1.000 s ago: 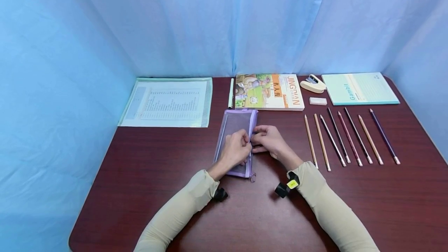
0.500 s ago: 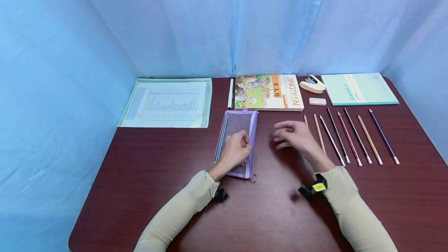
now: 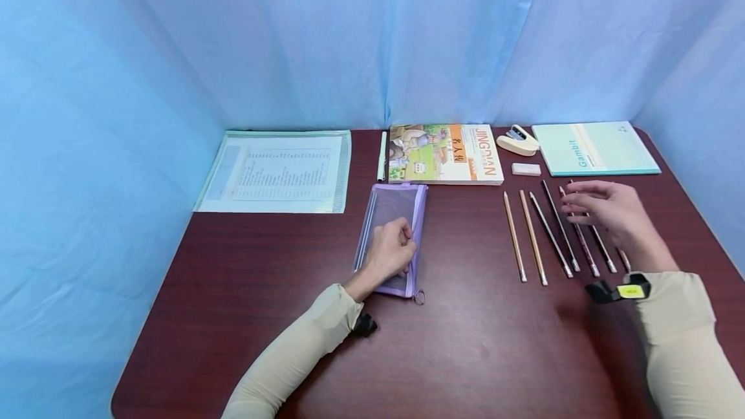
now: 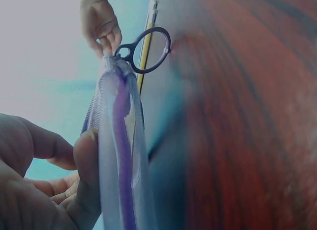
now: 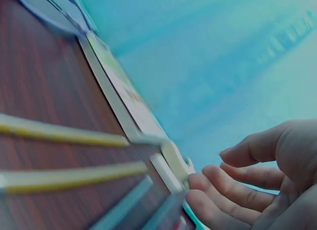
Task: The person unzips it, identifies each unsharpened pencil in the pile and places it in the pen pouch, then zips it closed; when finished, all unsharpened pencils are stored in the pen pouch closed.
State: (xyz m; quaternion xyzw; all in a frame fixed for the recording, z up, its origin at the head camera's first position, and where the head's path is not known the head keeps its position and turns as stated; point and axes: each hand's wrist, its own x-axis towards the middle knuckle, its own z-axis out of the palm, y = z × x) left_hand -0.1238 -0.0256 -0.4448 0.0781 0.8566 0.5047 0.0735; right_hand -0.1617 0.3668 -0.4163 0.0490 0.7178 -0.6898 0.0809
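A purple mesh zip pouch (image 3: 392, 202) lies on the table in front of the person, its long zip side facing right. My left hand (image 3: 391, 249) pinches that side; the left wrist view shows the thumb (image 4: 88, 163) against the mesh and a ring (image 4: 148, 49) at the zip's end. My right hand (image 3: 611, 212) hovers over the right part of a row of pencils, fingers loosely bent and holding nothing. Two wood-coloured pencils (image 3: 515, 238) are at the row's left, and a grey pencil (image 3: 550, 235) lies beside them. The rightmost pencils are partly or fully hidden by the right hand.
Along the back lie a document sleeve with a printed sheet (image 3: 279, 170), a pale pen (image 3: 382, 157), a picture-covered book (image 3: 445, 154), a cream stapler (image 3: 518, 141), an eraser (image 3: 526, 169) and a mint notebook (image 3: 596, 147). Blue curtains (image 3: 372, 37) surround the table.
My right hand has left the pouch's zip side and swung right, over the pencils. My left hand stays at the pouch, which has not moved.
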